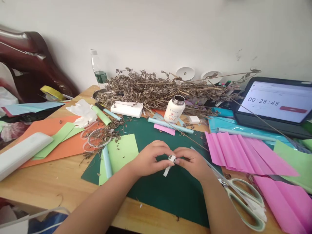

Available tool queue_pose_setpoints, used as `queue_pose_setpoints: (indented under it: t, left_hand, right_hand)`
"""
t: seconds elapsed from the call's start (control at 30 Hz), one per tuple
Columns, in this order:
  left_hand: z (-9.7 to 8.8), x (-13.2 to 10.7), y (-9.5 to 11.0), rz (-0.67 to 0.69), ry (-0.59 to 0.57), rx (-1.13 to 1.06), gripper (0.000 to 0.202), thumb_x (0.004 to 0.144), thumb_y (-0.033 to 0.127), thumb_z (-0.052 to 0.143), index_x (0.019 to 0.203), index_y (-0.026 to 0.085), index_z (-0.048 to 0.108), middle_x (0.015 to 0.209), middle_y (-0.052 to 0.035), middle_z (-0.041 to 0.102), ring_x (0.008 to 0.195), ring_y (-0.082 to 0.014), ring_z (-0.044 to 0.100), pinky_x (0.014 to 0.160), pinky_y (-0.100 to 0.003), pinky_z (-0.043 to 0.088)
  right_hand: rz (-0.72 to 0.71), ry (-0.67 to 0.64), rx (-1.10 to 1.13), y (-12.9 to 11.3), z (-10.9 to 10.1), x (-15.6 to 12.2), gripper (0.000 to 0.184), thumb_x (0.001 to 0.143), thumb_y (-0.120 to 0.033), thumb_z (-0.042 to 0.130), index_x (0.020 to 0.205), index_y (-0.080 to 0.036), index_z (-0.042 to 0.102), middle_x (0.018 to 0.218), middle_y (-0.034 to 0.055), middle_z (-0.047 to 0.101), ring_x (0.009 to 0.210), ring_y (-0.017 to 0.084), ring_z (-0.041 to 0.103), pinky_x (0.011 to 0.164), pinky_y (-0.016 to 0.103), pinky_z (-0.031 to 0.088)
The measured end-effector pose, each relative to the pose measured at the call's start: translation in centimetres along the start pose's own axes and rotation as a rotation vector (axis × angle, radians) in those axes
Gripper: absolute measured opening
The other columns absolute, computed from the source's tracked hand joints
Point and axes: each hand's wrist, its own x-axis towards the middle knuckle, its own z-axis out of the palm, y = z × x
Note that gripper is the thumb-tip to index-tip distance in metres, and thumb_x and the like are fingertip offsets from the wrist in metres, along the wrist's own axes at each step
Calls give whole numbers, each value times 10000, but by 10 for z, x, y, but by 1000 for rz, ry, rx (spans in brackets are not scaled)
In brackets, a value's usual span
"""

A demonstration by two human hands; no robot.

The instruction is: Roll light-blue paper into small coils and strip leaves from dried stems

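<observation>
Over the dark green cutting mat (170,201), my left hand (156,157) and my right hand (192,161) meet with thumbs and fingers pinched around a small roll of white tape (172,158). A short white end of it dangles below my left thumb. Just beyond the hands, a light blue paper tube (170,125) and a pink paper piece (164,129) lie near an open white bottle (175,110). By my right forearm rest large scissors (246,198) with pale green handles, their blades partly hidden behind the arm.
Dried stems (146,87) are heaped along the wall. Pink crepe paper (234,151) and a tablet (275,104) showing a timer stand right. Green paper (122,152), orange paper (78,143), a white case (26,152) and a plastic bottle (98,70) are on the left.
</observation>
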Motion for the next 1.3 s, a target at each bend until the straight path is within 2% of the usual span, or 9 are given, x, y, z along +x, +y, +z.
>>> queue_pose_setpoints:
  t: [0.13,0.3,0.4,0.6,0.77,0.9,0.97,1.13,1.3]
  left_hand:
    - [0,1,4,4,1,43,170,729,213,482,851,132,567,775,-49,573,747,-120,508,720,-232,404]
    - [2,-1,6,-45,17,141,177,724,196,449,857,143,553,813,-50,584,777,-129,512,719,-238,412]
    - [2,-1,4,-78,16,149,165,713,198,458,839,142,549,803,-48,584,766,-130,515,701,-235,419]
    - [1,0,2,-72,-12,132,156,720,204,462,843,151,543,807,-44,576,762,-124,512,696,-228,416]
    - [1,-1,1,-40,-13,142,144,730,225,468,832,144,527,789,-48,563,740,-123,503,677,-229,414]
    - [3,-1,0,-26,-11,149,147,733,227,470,847,145,515,800,-49,557,748,-123,499,677,-229,411]
    - [3,-1,0,-30,-1,155,139,735,233,471,838,148,511,793,-47,555,746,-124,496,674,-231,410]
    - [5,0,2,-29,32,150,126,755,262,455,805,158,507,773,-41,561,758,-126,498,684,-234,407]
    - [5,0,5,-65,5,114,145,755,280,453,803,157,512,788,-39,584,749,-118,524,683,-225,413]
  right_hand:
    - [-110,114,-214,-3,3,0,120,749,-173,489,682,-179,589,678,24,593,652,113,547,593,230,437]
    - [-330,241,-519,2,11,-1,115,728,-109,475,701,-174,566,702,36,604,654,129,528,590,268,404]
    - [-355,225,-592,7,13,0,108,717,-111,483,679,-174,561,699,33,612,637,133,521,569,275,384]
    - [-287,96,-653,9,10,3,132,743,-151,461,679,-183,572,733,26,628,647,142,514,569,275,357]
    - [-193,-16,-661,12,7,4,154,762,-188,436,700,-184,577,702,23,614,640,139,491,569,262,342]
    - [-31,-54,-642,12,4,4,154,755,-218,432,687,-202,569,677,8,590,649,136,483,576,247,334]
    - [118,26,-619,13,2,5,151,745,-230,424,665,-206,550,674,-1,576,647,134,483,569,239,334]
    - [447,437,-551,19,-4,4,217,723,-289,383,533,-191,415,503,-32,436,493,112,404,475,222,296]
    - [589,544,-519,23,-11,2,283,729,-394,365,533,-196,414,459,-38,413,453,114,393,432,225,273]
